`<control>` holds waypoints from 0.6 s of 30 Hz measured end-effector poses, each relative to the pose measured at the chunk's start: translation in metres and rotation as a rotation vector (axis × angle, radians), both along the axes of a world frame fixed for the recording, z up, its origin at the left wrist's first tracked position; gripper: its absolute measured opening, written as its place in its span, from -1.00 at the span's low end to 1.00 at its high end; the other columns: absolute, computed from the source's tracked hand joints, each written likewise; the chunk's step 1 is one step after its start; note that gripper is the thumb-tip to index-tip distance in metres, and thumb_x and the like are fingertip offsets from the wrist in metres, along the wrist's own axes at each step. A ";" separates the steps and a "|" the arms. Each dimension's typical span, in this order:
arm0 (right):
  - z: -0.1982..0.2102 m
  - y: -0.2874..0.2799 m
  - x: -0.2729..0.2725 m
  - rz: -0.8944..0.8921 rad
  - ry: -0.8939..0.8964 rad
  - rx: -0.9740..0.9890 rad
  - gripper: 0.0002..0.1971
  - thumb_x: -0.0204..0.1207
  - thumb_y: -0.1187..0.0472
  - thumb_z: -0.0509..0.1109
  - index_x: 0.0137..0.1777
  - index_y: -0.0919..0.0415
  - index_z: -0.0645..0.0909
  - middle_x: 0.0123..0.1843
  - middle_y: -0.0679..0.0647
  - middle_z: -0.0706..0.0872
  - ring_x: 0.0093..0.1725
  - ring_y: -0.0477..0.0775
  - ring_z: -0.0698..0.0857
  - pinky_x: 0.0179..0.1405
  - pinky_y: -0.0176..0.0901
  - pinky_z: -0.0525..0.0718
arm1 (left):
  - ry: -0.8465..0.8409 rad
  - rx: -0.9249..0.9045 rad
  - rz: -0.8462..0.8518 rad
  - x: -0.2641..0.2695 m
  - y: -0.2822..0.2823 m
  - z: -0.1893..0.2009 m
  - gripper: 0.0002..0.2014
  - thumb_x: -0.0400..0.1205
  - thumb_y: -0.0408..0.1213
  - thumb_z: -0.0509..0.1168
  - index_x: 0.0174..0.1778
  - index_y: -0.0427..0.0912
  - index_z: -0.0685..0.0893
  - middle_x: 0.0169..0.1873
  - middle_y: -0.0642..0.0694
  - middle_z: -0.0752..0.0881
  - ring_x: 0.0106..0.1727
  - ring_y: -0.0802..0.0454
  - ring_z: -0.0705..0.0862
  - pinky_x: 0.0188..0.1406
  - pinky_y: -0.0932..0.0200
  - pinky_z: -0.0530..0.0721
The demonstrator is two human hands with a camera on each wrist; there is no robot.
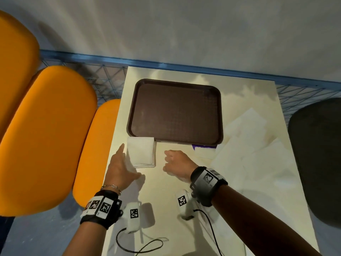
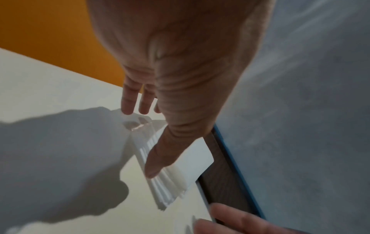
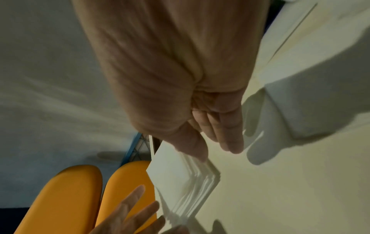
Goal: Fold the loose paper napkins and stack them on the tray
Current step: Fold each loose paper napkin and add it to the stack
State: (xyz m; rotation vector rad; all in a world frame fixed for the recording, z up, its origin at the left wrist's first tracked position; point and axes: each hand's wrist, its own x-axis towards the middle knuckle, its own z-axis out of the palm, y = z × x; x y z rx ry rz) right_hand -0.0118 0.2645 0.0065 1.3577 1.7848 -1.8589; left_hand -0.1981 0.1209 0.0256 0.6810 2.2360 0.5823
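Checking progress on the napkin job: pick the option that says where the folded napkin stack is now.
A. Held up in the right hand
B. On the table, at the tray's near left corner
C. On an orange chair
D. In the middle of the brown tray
B: the folded napkin stack lies on the table at the near left corner of the tray, whose inside holds no napkins, between the left hand and right hand.

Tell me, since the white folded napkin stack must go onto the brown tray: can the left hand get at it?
Probably yes: the left hand lies right beside the white folded napkin stack, nothing between them.
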 end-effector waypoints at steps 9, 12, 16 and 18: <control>0.023 -0.001 0.167 0.287 -0.354 0.554 -0.22 0.51 0.10 0.63 0.73 -0.02 0.45 0.64 -0.07 0.52 0.59 0.02 0.49 0.59 -0.20 0.45 | 0.184 0.265 -0.382 0.073 -0.006 -0.007 -0.70 0.55 -0.28 0.60 0.17 0.07 0.82 0.12 0.10 0.76 0.15 0.07 0.71 0.10 0.30 0.57; 0.009 -0.011 0.203 0.355 -0.415 0.585 -0.16 0.53 0.09 0.63 0.78 -0.06 0.35 0.77 -0.12 0.31 0.68 0.00 0.35 0.60 -0.22 0.41 | 0.042 0.233 -0.501 0.114 0.005 -0.015 -0.80 0.64 -0.24 0.51 0.08 0.19 0.83 0.07 0.23 0.75 0.09 0.25 0.66 0.01 0.57 0.47; -0.006 -0.017 0.228 0.295 -0.340 0.648 -0.25 0.59 0.19 0.60 0.75 -0.06 0.42 0.84 -0.22 0.23 0.75 -0.09 0.29 0.68 -0.30 0.29 | 0.008 0.091 -0.587 0.164 0.030 -0.033 -0.66 0.68 -0.12 0.42 0.40 0.11 0.73 0.31 0.07 0.70 0.32 0.09 0.67 0.28 0.21 0.63; -0.014 -0.019 0.236 0.258 -0.297 0.683 -0.29 0.56 0.20 0.63 0.71 -0.02 0.50 0.83 -0.18 0.29 0.75 -0.07 0.32 0.69 -0.31 0.26 | 0.058 0.012 -0.597 0.187 0.040 -0.036 -0.44 0.62 0.02 0.48 0.56 0.09 0.56 0.40 0.04 0.58 0.45 0.00 0.59 0.32 0.07 0.66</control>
